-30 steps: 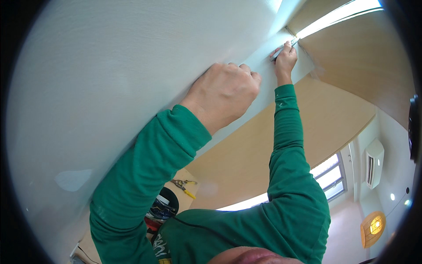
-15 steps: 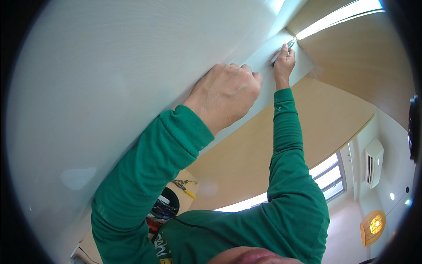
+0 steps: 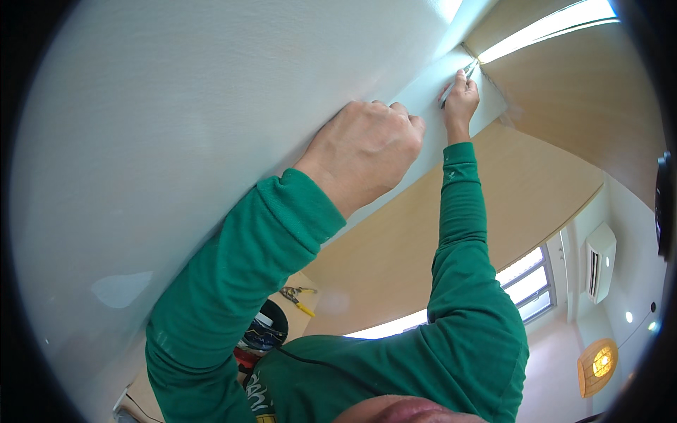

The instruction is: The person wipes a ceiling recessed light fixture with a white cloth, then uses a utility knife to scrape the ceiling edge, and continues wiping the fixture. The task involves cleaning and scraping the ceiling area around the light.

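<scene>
High up at the right, my right hand (image 3: pixel 462 102) grips a slim grey tool, seemingly a utility knife (image 3: pixel 447 94). Its pointed tip reaches the corner where the pale wall (image 3: pixel 176 106) meets the wood-coloured panels, beside a bright light strip (image 3: pixel 546 29). My left hand (image 3: pixel 367 148) is closed in a fist against the wall, nearer to me and lower. Its back faces me, so the fingertips and anything inside them are hidden. Both arms wear green sleeves.
A large wood-toned panel (image 3: pixel 423 233) spans the space below my right arm. Yellow-handled pliers (image 3: pixel 299 299) lie beside a dark round container (image 3: pixel 275 321) with things in it. An air conditioner (image 3: pixel 600 262), a window (image 3: pixel 536 285) and a woven lamp (image 3: pixel 598 366) are beyond at right.
My right hand has shifted slightly to the right with the tool, its tip still at the corner. The left fist stays almost where it was against the wall.
</scene>
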The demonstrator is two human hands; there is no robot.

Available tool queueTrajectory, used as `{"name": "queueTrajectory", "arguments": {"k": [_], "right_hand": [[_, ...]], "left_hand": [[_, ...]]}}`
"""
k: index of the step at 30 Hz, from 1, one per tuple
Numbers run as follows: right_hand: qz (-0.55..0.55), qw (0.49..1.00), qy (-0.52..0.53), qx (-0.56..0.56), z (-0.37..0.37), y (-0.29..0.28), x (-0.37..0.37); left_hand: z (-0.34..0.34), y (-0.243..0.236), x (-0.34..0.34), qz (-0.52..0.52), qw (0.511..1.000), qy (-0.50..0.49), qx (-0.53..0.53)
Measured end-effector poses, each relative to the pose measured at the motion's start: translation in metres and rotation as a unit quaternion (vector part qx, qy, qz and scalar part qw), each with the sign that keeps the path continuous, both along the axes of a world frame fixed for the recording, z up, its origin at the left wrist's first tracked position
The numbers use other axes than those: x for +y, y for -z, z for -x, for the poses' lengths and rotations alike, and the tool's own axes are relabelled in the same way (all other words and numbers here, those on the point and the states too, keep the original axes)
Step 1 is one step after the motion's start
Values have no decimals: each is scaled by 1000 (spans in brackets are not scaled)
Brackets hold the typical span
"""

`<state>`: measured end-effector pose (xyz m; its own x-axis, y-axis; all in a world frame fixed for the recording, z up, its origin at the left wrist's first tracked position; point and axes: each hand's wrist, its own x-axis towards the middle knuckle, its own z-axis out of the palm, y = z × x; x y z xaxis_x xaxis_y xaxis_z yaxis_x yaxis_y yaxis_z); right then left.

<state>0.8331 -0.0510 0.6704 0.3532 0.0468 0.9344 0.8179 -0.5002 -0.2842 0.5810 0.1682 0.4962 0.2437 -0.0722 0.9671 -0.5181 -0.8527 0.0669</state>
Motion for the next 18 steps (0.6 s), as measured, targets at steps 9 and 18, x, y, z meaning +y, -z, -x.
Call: {"name": "queueTrajectory", "arguments": {"k": [9,18], "right_hand": [[-57,995,-63,47,15,2,13],[-11,998,-53,39,13,3,10]], "left_hand": [[-1,1,1,6,1000,3,4],[0,0,1,7,1000,5,3]]}}
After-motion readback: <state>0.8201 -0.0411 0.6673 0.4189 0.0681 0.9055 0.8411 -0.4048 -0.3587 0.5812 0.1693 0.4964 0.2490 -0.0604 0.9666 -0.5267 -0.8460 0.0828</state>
